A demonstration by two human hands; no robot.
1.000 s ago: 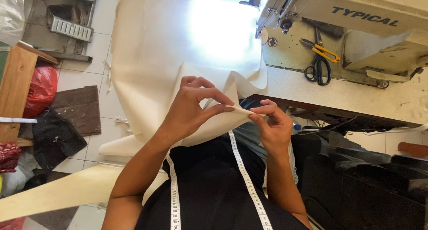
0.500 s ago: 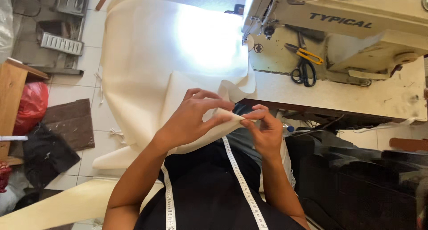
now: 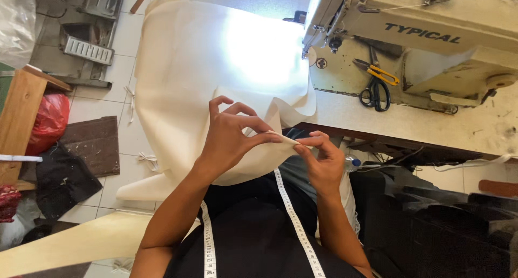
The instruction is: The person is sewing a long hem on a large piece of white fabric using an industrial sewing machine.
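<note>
Both hands, the left hand [image 3: 234, 135] and right hand [image 3: 322, 162], pinch a folded edge of the cream cloth [image 3: 216, 67] just off the tabletop's [image 3: 431, 129] near edge, the fold formed but unsewn, away from the sewing machine [image 3: 410, 46].

The cloth [image 3: 216, 57] is cream. The tape measure [image 3: 294, 218] is white with black marks. The scissors [image 3: 377, 86] are black and yellow.
</note>
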